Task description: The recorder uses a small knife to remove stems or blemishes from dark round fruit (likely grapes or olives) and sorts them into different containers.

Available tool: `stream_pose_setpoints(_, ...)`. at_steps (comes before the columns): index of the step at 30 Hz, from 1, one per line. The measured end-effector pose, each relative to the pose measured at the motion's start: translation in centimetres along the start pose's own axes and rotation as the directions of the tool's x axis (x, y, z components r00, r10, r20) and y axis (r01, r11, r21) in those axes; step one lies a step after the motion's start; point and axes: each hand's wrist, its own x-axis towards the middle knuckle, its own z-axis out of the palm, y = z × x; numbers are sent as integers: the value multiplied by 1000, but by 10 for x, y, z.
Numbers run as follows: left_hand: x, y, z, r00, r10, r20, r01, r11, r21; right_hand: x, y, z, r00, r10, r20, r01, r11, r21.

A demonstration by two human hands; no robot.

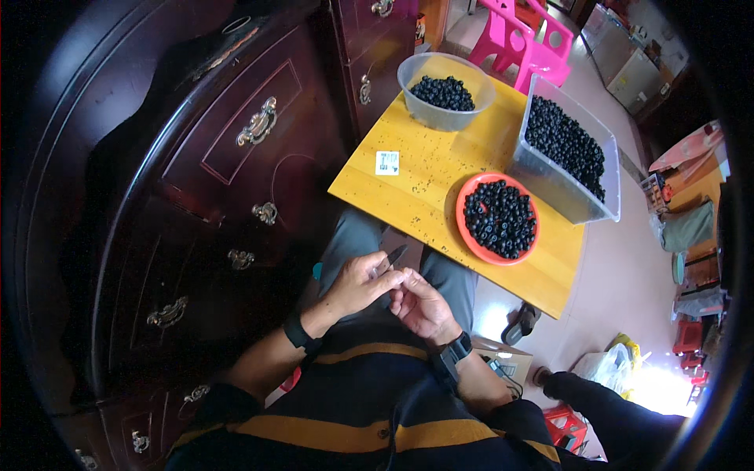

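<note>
Above my lap, my left hand [363, 284] is closed around a small dark knife [392, 259], its pointed end sticking out up and to the right. My right hand [424, 306] meets it fingertip to fingertip, thumb and finger pinched together. Whatever is in that pinch is hidden or too small to make out. Just beyond my hands, an orange-red plate [462, 224] near the table's front edge holds many small glossy black round pieces [499, 220], some showing pale ring marks.
The yellow table [377, 196] also bears a clear round bowl [440, 122] and a large clear bin [577, 206], both with black pieces inside. Dark crumbs and a white printed card [387, 162] lie on it. A dark cabinet [228, 204] stands close on the left. Another person's leg [605, 400] extends at lower right.
</note>
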Motion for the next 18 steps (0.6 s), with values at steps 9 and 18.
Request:
stream_pose_setpoints(9, -2, -8, -3, 999, -53, 4, 53, 991, -123, 0, -20, 11, 998, 55, -22, -59, 962, -265)
stream_pose_setpoints(18, -9, -55, 2, 994, -96, -51, 98, 994, 45, 20, -108, 67, 984, -148, 103, 180, 820, -544)
